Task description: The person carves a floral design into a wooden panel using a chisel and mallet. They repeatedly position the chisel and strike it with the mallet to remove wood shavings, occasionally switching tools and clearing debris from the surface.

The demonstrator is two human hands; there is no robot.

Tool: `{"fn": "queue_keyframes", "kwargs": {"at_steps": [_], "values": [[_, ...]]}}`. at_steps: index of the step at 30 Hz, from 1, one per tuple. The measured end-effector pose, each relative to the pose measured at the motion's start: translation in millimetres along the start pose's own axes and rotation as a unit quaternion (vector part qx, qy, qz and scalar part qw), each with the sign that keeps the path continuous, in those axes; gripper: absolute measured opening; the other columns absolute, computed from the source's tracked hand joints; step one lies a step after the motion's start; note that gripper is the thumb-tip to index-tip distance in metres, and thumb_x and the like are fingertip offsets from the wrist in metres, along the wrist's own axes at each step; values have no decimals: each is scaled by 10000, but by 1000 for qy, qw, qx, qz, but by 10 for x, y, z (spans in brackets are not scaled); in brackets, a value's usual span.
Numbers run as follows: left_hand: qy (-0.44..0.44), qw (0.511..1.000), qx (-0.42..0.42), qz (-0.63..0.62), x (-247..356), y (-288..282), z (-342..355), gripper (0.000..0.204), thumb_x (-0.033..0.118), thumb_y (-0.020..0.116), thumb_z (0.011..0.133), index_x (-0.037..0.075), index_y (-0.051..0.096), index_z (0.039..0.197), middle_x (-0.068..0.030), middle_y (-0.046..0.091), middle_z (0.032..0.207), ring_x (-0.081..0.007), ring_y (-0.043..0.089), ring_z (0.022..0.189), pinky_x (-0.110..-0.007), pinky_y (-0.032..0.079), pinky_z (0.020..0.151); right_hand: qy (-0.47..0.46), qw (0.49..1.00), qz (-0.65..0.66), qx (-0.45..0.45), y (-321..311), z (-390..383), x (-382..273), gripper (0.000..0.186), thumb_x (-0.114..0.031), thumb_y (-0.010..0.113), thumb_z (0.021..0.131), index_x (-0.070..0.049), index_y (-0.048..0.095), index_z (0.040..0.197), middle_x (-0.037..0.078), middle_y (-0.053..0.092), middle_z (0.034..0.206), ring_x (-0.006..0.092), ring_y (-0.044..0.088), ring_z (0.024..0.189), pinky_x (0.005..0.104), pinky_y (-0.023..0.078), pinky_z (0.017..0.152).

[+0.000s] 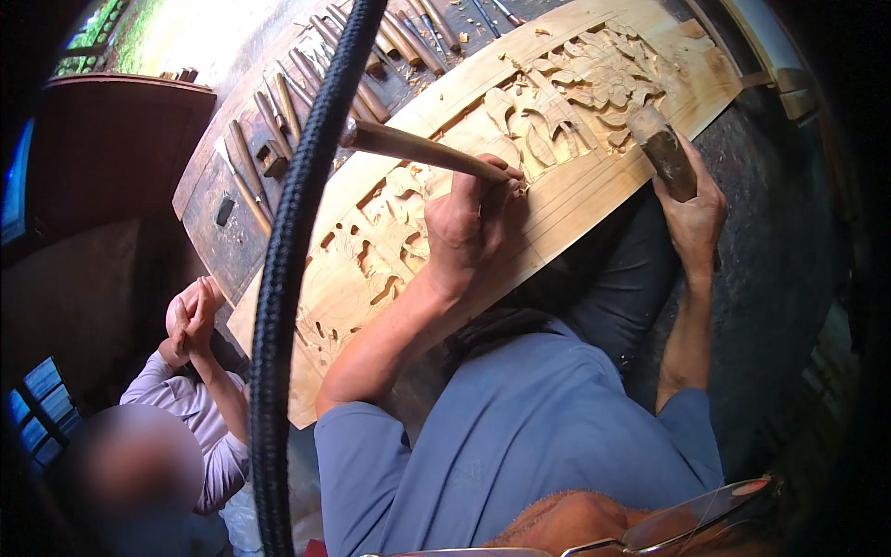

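My left hand point(462, 225) is closed round a carving chisel point(408, 147), its long wooden handle slanting up to the left. The chisel's tip meets the wooden panel point(566, 213) near the middle, though my fingers partly hide it. Floral shapes and recesses are carved along the panel, densest at its far right. At the panel's right near edge, my right hand point(696, 209) grips a wooden mallet point(665, 156). The mallet's blocky head is raised beside the carved flowers, apart from the chisel; my hand covers most of its handle.
Several carving tools point(399, 42) with wooden handles lie along the workbench point(209, 195) beyond the panel, among wood chips. A small dark block point(271, 160) lies near them. Another person point(200, 371) sits at the left, hands together by the bench edge. A thick black cable point(295, 232) crosses the view.
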State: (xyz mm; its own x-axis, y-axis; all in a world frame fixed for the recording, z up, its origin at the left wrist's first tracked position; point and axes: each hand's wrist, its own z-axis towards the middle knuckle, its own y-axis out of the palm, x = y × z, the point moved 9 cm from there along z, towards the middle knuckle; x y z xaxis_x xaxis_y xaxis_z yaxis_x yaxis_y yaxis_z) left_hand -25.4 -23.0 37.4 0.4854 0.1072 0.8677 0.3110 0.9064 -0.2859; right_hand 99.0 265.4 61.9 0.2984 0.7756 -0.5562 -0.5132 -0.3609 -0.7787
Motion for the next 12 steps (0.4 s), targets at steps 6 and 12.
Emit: {"fn": "queue_keyframes", "kwargs": {"at_steps": [6, 12], "values": [[-19, 1000, -3, 5, -45, 7, -1, 252, -22, 691, 1011, 17, 613, 1247, -105, 793, 947, -241, 801, 789, -335, 616, 671, 13, 1000, -10, -12, 11, 1, 34, 652, 20, 826, 856, -98, 656, 1474, 148, 733, 1389, 276, 708, 1288, 390, 535, 1093], [-7, 1000, -22, 21, -19, 16, 9, 220, 35, 695, 1034, 26, 626, 1243, -105, 801, 956, -241, 808, 801, -337, 627, 683, -2, 1000, -21, -9, -12, 8, -11, 675, 6, 848, 848, -127, 648, 1479, 150, 728, 1384, 313, 704, 1292, 415, 550, 1080]]}}
